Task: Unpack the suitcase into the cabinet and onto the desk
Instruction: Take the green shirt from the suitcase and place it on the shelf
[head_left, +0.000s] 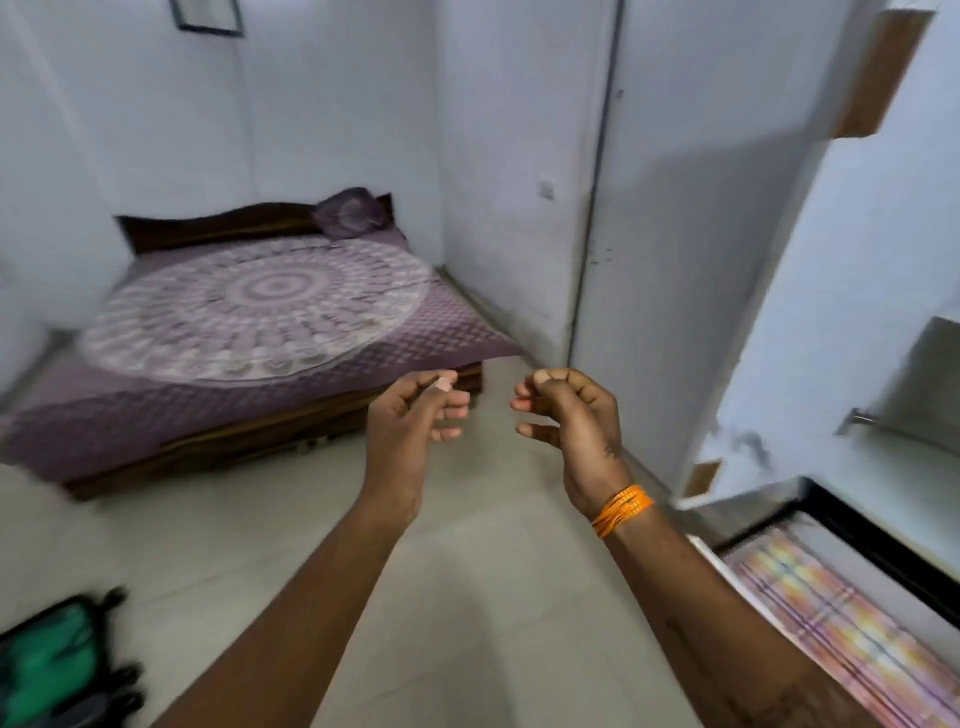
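Head view: two empty hands raised in mid-air in a bedroom, between a suitcase and an open cabinet.

Head view: the left hand (415, 415) and right hand (566, 415) hang near each other over the floor (467, 597), each grip loosely curled and holding nothing, likely between carries. The green suitcase (47, 665) lies on the floor at lower left, well apart from them. The white cabinet (831, 312) stands open at right, with striped folded cloth (831, 623) on its lower shelf. A bed (249, 322) stands behind.
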